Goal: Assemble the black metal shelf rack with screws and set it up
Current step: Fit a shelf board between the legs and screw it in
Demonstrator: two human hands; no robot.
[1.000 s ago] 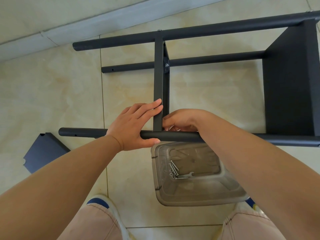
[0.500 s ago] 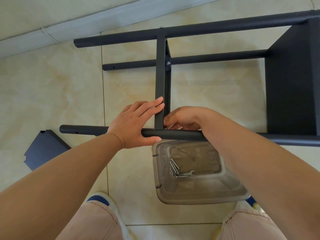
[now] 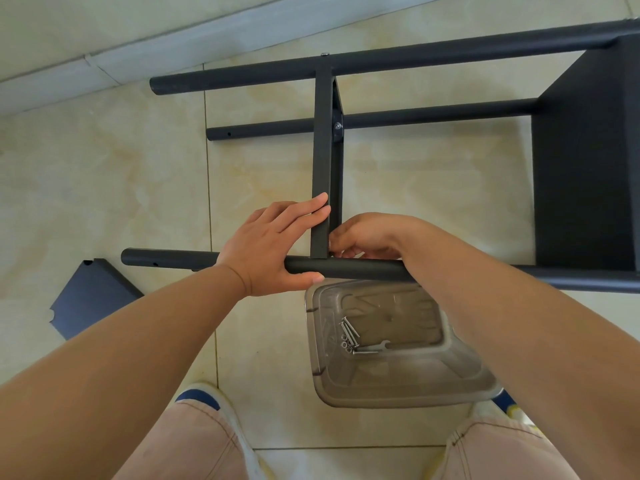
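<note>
- The black metal shelf rack (image 3: 585, 161) is lying on the tiled floor (image 3: 104, 188), showing three round poles.
- The left hand (image 3: 270, 247) is gripping the nearest pole (image 3: 346, 268), fingers straight against one upright shelf panel (image 3: 322, 161).
- The right hand (image 3: 367, 237) is pinching at the joint; what it holds is hidden.
- One clear plastic tray (image 3: 398, 386) is holding several silver screws (image 3: 349, 336).

One head-worn wide-angle camera looked steeply down from above, close over both forearms, facing the tiled floor (image 3: 104, 188); the rack frame (image 3: 325, 161) lay ahead, knees and shoes at the bottom edge
</note>
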